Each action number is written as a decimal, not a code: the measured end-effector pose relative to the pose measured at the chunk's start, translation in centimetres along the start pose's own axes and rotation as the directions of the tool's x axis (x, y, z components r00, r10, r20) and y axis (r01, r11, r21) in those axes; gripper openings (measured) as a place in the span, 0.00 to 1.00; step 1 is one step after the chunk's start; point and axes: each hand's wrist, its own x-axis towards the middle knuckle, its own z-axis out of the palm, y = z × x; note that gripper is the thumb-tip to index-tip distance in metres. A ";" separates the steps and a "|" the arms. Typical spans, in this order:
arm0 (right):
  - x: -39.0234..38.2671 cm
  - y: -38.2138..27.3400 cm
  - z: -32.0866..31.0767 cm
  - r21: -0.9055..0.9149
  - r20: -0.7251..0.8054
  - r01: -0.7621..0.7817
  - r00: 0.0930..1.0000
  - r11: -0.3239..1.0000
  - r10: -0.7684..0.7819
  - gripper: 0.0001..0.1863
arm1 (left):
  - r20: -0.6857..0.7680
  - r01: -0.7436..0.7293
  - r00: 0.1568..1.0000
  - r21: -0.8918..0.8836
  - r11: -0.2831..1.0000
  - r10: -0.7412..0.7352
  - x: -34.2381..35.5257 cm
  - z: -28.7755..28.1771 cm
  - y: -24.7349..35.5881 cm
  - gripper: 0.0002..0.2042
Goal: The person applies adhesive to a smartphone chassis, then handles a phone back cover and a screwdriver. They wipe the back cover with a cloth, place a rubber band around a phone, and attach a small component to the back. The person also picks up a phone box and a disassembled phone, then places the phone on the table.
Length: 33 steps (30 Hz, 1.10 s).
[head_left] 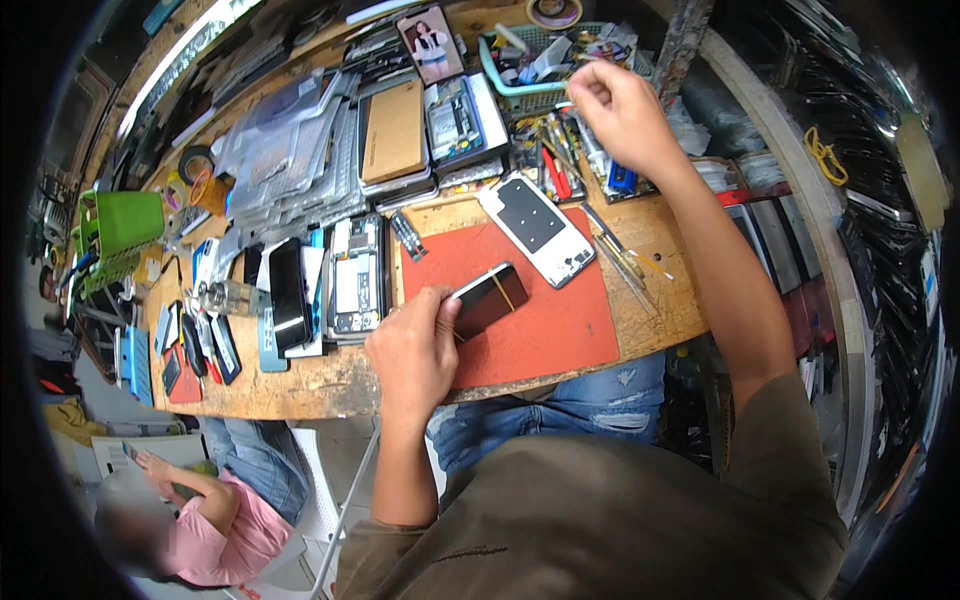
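My left hand grips one end of a dark, glossy smartphone with a silver edge, tilted above the red mat. A thin yellow band, seemingly a rubber band, crosses the phone near its other end. Raised at the far right, my right hand has its fingers curled together in front of the light green basket. Whether anything small is between those fingertips I cannot make out. Beyond the held phone, a white phone frame with a black panel lies partly on the mat.
Thin tools lie right of the mat; red-handled pliers lie behind. Left are an opened device, a black phone and a glass jar. Bagged parts are stacked behind. A person in pink sits lower left.
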 end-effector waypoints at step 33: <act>-14.4 -11.3 1.8 -0.326 0.387 0.464 0.860 0.823 -0.332 0.36 | 0.130 0.277 0.792 -0.947 0.161 -0.596 -0.2 1.0 -4.8 0.17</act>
